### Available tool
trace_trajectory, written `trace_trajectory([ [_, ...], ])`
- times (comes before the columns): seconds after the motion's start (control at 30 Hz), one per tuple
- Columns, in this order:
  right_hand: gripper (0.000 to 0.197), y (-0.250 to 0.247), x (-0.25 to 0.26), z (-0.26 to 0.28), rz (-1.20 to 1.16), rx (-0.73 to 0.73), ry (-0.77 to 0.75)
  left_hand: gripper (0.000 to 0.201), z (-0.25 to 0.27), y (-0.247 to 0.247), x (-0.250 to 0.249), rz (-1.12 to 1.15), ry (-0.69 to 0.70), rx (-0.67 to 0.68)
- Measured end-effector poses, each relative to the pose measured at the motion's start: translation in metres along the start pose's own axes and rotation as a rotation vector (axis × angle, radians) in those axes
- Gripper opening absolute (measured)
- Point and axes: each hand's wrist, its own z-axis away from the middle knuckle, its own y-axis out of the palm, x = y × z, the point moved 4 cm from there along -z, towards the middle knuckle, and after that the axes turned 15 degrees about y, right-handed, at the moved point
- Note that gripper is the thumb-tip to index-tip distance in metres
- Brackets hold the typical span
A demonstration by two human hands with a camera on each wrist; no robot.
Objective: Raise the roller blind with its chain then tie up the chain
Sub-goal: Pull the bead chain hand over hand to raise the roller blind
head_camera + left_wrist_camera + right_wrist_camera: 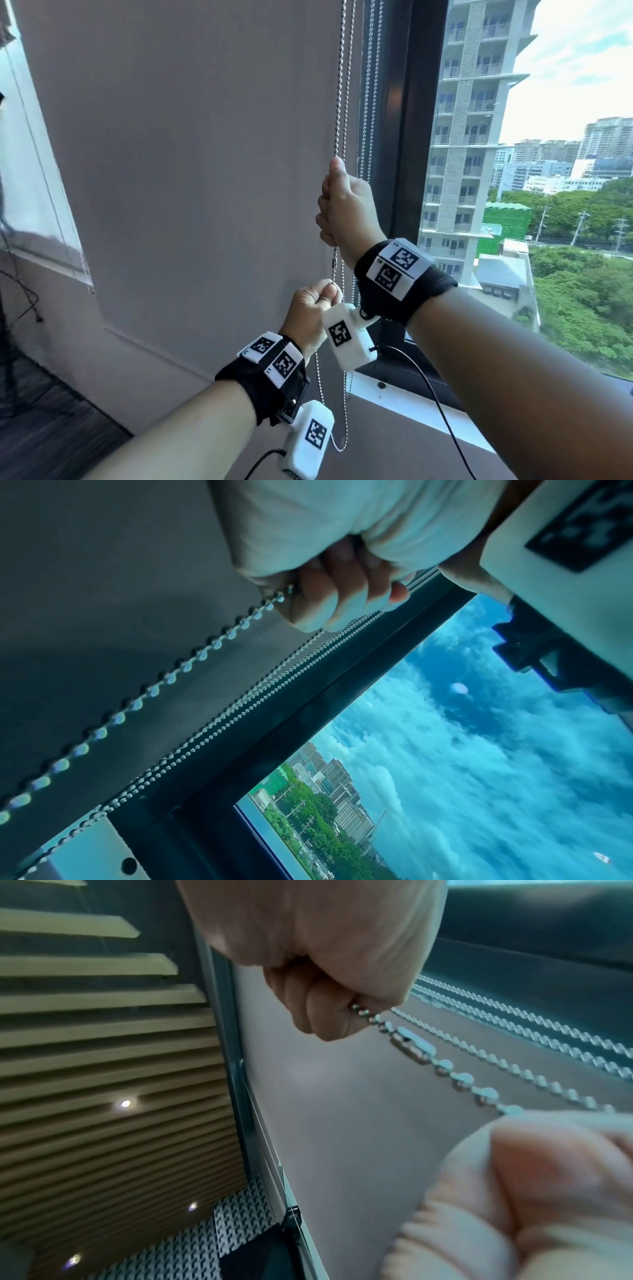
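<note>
A silver bead chain (340,85) hangs in front of the grey wall, left of the window. My right hand (337,205) grips it in a fist at mid height, thumb on top. Just below, my left hand (313,305) pinches the same strand under its metal connector (334,263). The chain's slack loop (339,445) hangs beneath both hands. The right wrist view shows the right hand (325,988), the connector (411,1042) and the blurred left hand (531,1191). In the left wrist view the left hand (342,593) holds the chain (154,688). The blind is out of view above.
A second pair of bead chains (366,102) hangs next to the dark window frame (404,137). A pale window sill (411,397) runs below the uncovered glass. Another blind's hem (85,274) shows at the far left, with cables beside it.
</note>
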Motion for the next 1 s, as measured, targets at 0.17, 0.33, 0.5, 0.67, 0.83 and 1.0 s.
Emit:
trace_trajectory([
  [0.17, 0.051, 0.001, -0.022, -0.007, 0.092, -0.075, -0.137, 0.04, 0.005, -0.011, 0.005, -0.038, -0.079, 0.022],
  [0.33, 0.053, -0.007, -0.044, -0.008, 0.136, -0.124, -0.192, 0.031, -0.003, -0.019, 0.001, -0.029, -0.061, -0.025],
  [0.5, 0.048, -0.019, -0.06, 0.001, 0.236, -0.198, -0.245, 0.028, -0.023, -0.024, -0.013, 0.042, 0.025, -0.112],
  [0.67, 0.045, -0.027, -0.08, 0.01, 0.209, -0.125, -0.222, 0.033, -0.049, -0.016, -0.037, 0.14, 0.076, -0.146],
  [0.83, 0.05, -0.033, -0.116, 0.017, 0.281, -0.19, -0.159, 0.041, -0.074, 0.005, -0.071, 0.289, 0.055, -0.067],
  [1.0, 0.05, -0.038, -0.136, 0.028, 0.32, -0.153, -0.133, 0.038, -0.08, 0.017, -0.064, 0.241, 0.051, -0.038],
])
